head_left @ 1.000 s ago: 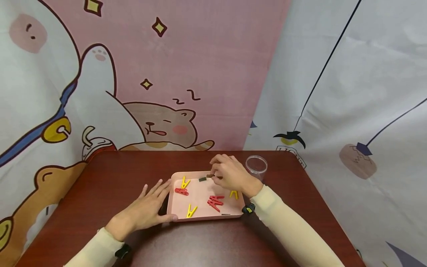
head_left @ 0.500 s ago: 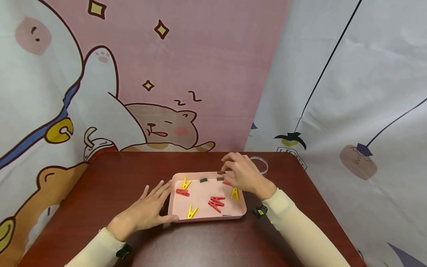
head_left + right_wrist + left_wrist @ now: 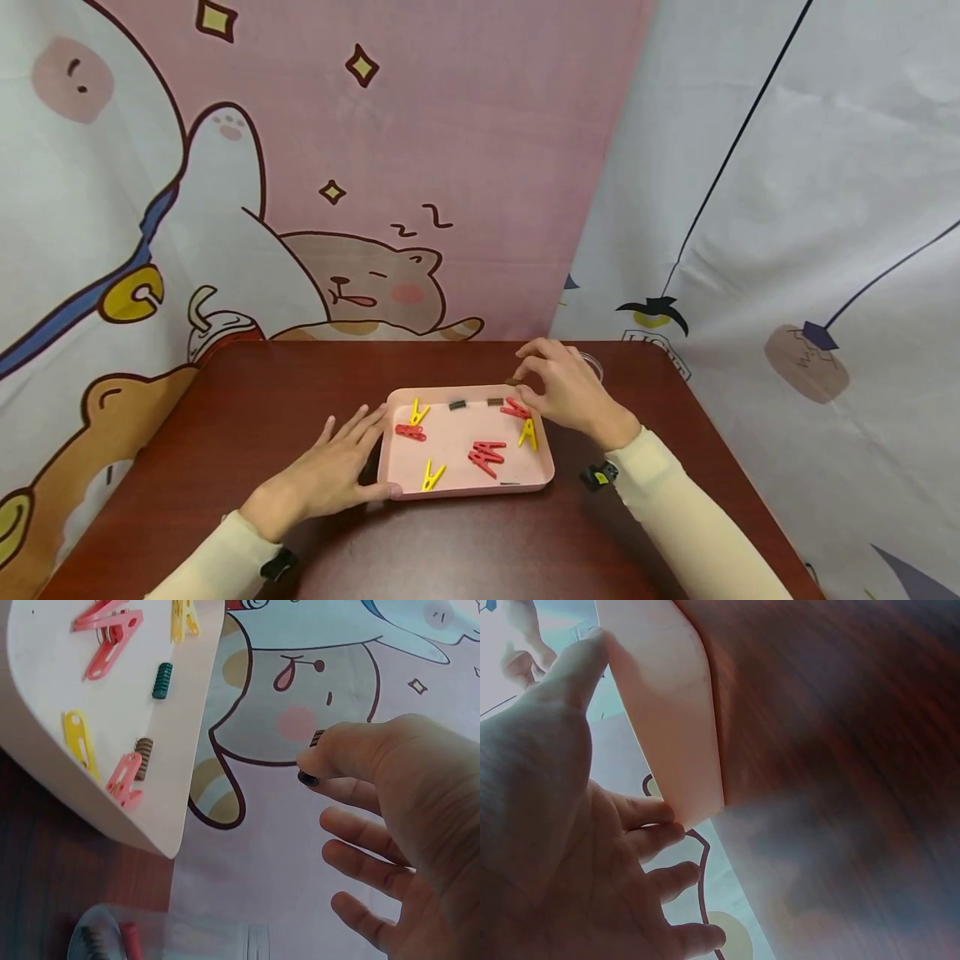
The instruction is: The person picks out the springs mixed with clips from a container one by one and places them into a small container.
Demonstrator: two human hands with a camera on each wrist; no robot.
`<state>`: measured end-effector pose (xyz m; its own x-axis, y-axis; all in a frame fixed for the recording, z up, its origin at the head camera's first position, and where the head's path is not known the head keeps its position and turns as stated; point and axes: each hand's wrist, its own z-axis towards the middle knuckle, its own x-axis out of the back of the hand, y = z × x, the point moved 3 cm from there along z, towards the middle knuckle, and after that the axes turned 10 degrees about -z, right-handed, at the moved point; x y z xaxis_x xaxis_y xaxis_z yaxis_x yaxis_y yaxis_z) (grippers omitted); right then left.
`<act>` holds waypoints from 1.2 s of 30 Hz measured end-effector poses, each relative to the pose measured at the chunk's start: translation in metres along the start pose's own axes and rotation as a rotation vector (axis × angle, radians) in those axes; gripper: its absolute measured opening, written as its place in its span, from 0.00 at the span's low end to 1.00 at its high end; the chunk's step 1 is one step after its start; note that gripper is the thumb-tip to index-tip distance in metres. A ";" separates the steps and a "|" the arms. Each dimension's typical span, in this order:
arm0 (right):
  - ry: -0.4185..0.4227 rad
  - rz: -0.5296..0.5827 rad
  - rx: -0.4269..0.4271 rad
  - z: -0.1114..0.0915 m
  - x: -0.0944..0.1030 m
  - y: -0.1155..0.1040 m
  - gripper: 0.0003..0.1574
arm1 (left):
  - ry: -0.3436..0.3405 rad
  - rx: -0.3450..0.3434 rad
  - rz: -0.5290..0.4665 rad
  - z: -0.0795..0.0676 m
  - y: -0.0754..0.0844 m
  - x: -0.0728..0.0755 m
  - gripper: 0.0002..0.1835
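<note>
Between thumb and index finger, my right hand (image 3: pixel 572 392) pinches a small brown coil spring (image 3: pixel 317 738), lifted at the tray's far right corner; the fingertips cover much of it. The pink tray (image 3: pixel 450 458) holds a green spring (image 3: pixel 162 681), another brown spring (image 3: pixel 495 402), red clothespins (image 3: pixel 487 451) and yellow clothespins (image 3: pixel 432 476). My left hand (image 3: pixel 330 471) rests against the tray's left side, fingers spread, with its thumb at the near corner. Behind the right hand stands a clear jar (image 3: pixel 202 937), with a dark spring and a red piece inside.
The tray sits on a dark red-brown table (image 3: pixel 480 542). A thin dark piece (image 3: pixel 510 483) lies by the tray's near edge. Cartoon-printed cloth (image 3: pixel 480 167) hangs right behind the table.
My right hand has raised the brown spring from the tray and carried it rightward, toward the jar. This uncovers the other brown spring and a red clothespin. The left hand stays put.
</note>
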<state>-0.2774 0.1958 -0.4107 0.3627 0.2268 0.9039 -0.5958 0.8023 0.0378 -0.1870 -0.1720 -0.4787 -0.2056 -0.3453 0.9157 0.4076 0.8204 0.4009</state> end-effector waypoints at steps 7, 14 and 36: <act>-0.011 -0.023 -0.074 -0.008 0.005 0.015 0.08 | 0.003 0.001 -0.002 -0.001 0.001 0.000 0.60; 0.012 -0.011 -0.117 -0.016 0.006 0.031 0.07 | 0.003 -0.001 -0.004 -0.002 0.000 -0.001 0.60; -0.009 0.024 -0.273 -0.043 0.003 0.079 0.09 | 0.004 0.002 -0.007 0.000 -0.001 -0.001 0.60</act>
<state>-0.2929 0.2832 -0.4234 0.3438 0.2441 0.9068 -0.3882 0.9162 -0.0994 -0.1869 -0.1728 -0.4803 -0.2050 -0.3530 0.9129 0.4042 0.8190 0.4074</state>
